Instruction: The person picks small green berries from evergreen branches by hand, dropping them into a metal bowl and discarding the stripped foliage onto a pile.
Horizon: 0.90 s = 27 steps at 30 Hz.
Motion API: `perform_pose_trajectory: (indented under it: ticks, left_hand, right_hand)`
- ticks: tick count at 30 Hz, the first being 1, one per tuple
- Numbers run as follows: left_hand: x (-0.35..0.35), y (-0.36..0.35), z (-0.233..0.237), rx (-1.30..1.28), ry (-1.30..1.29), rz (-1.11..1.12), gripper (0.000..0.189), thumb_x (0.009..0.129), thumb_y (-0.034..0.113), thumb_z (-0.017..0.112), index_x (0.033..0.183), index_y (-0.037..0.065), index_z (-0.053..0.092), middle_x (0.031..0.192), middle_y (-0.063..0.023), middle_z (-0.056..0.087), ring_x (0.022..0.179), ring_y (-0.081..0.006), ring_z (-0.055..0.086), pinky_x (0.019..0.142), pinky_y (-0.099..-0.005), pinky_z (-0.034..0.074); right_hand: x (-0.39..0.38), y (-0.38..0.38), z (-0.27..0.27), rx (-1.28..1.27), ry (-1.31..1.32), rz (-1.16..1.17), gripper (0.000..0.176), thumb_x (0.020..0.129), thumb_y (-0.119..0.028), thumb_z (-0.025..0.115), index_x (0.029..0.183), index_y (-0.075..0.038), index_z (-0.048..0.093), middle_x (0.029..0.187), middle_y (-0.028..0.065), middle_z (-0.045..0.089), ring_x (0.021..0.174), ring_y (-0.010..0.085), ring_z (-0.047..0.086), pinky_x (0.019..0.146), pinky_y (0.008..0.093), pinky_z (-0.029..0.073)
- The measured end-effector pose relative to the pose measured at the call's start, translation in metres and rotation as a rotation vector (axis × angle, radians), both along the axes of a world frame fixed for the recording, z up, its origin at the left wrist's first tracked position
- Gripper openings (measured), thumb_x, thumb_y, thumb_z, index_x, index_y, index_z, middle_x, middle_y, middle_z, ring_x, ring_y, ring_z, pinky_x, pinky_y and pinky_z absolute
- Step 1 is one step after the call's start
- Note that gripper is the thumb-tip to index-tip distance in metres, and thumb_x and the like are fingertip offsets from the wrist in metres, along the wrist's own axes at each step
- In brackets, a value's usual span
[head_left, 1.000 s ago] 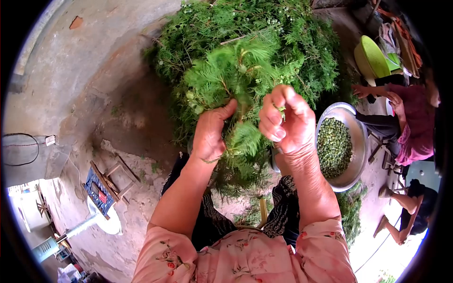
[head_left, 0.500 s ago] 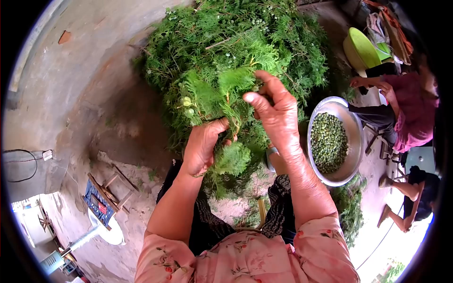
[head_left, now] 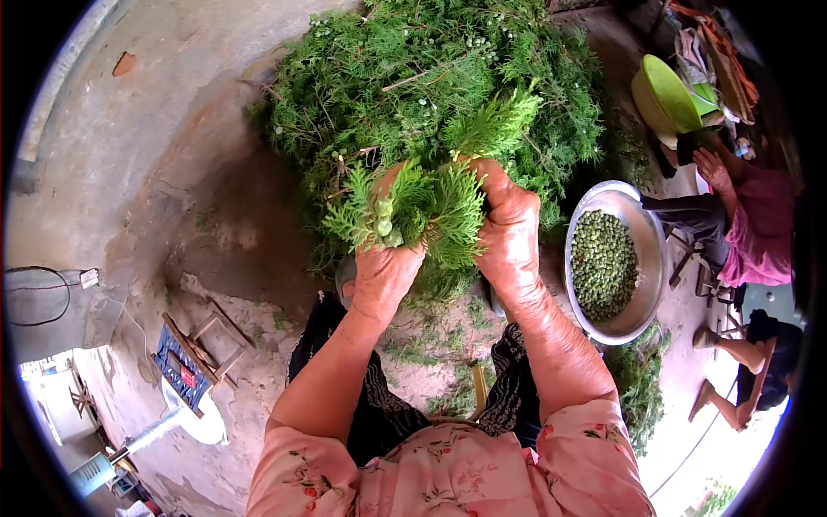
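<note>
My left hand [head_left: 389, 271] is closed around the stem end of a flat-leaved arborvitae sprig [head_left: 459, 215]. Pale green cones [head_left: 385, 226] stick out just above that thumb. Level with it, my right hand [head_left: 510, 231] is closed on the sprig's right side, its fingertips partly hidden by foliage. Both hands are in front of a large pile of cut arborvitae branches [head_left: 362, 95]. To the right stands a wide metal basin [head_left: 648, 258], and many small green cones [head_left: 603, 267] lie in it.
A lime-green tub [head_left: 659, 96] is at the upper right. Beside the basin sits a person in a purple top [head_left: 762, 220]; another person's legs [head_left: 732, 383] show below. A wooden stool [head_left: 185, 366] stands at lower left. More cut greenery [head_left: 636, 388] lies below the basin.
My right hand has gone from loosely raised fingers to a grip on the sprig. The sprig has turned, and its foliage no longer hangs below my left hand. The person at right has raised a hand.
</note>
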State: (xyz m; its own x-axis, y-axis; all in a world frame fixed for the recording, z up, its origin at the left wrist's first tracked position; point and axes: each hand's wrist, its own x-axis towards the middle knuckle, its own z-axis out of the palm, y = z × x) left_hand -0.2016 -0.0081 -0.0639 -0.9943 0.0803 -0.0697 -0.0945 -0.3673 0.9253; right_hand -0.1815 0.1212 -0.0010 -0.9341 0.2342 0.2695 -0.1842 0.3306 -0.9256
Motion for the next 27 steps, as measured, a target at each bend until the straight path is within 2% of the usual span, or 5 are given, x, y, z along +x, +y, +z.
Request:
perform_pose_trajectory:
  ticks: [4, 8, 14, 18, 27]
  left_hand:
    - [0.008, -0.004, 0.029, -0.628, 0.49, 0.011, 0.036, 0.077, 0.008, 0.067, 0.11, 0.004, 0.053, 0.103, -0.0075, 0.06, 0.09, -0.0214, 0.058, 0.08, -0.028, 0.046]
    - [0.008, -0.001, 0.05, -0.187, -0.144, -0.031, 0.034, 0.078, 0.024, 0.071, 0.104, 0.004, 0.059, 0.093, -0.0014, 0.062, 0.079, -0.0096, 0.056, 0.067, -0.0256, 0.047]
    - [0.006, 0.012, 0.05, 0.065, -0.151, -0.007, 0.035, 0.076, 0.024, 0.073, 0.103, 0.007, 0.059, 0.087, 0.0, 0.061, 0.069, -0.0091, 0.054, 0.05, -0.0234, 0.043]
    - [0.006, -0.005, 0.05, 0.155, -0.499, -0.008, 0.03, 0.076, 0.029, 0.071, 0.091, 0.005, 0.063, 0.079, -0.0017, 0.057, 0.059, -0.0113, 0.049, 0.046, -0.0281, 0.041]
    - [-0.003, -0.012, 0.039, 0.296, -0.515, -0.02, 0.023, 0.08, 0.026, 0.067, 0.089, 0.006, 0.063, 0.077, -0.0008, 0.054, 0.056, -0.0122, 0.044, 0.049, -0.0289, 0.042]
  right_hand:
    - [-0.002, 0.002, 0.0, 0.056, 0.07, 0.017, 0.025, 0.075, 0.006, 0.063, 0.099, -0.003, 0.06, 0.083, 0.0004, 0.063, 0.077, 0.0073, 0.056, 0.07, 0.0228, 0.046]
    - [-0.003, 0.003, 0.001, 0.198, 0.111, -0.002, 0.012, 0.083, -0.01, 0.063, 0.092, -0.003, 0.06, 0.073, -0.0005, 0.059, 0.065, 0.0064, 0.053, 0.057, 0.0204, 0.044]
    - [-0.006, -0.009, 0.014, -0.813, -0.354, -0.252, 0.025, 0.092, -0.026, 0.051, 0.077, -0.006, 0.052, 0.054, -0.001, 0.046, 0.043, 0.0075, 0.04, 0.039, 0.0214, 0.031]
    - [-0.024, 0.039, 0.004, -0.994, -0.063, -0.317, 0.023, 0.093, -0.02, 0.047, 0.074, -0.009, 0.05, 0.053, 0.0001, 0.044, 0.042, 0.0098, 0.041, 0.038, 0.0244, 0.032]
    - [-0.009, 0.012, -0.009, -0.934, -0.587, 0.057, 0.011, 0.085, -0.016, 0.055, 0.083, -0.006, 0.052, 0.072, 0.0033, 0.053, 0.052, 0.0113, 0.048, 0.043, 0.0205, 0.035]
